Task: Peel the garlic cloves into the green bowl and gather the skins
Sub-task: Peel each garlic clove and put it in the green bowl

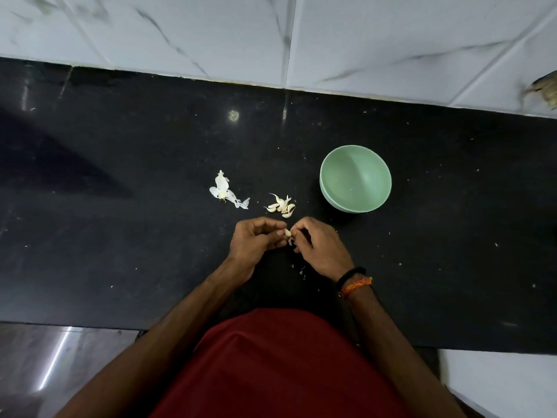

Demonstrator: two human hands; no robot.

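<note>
On the black bench (120, 236) the green bowl (355, 178) looks empty, so peeling seems barely begun, with a heap of unpeeled cloves (281, 205) and loose skins (224, 191) ungathered beside it. The left hand (256, 242) and right hand (319, 248) each have their grip pinching one clove (288, 232) between them. No writing shows.

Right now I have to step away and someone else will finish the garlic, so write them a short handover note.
Left hand and right hand both pinch one garlic clove, mid-peel, above the black counter.
Unpeeled cloves lie in a small pile just beyond the hands; the green bowl stands right of the pile, empty.
Loose skins lie left of the pile, a few flakes near the hands.
Done: no clove in the bowl yet.
Left: peel everything, then gather the skins.
</note>
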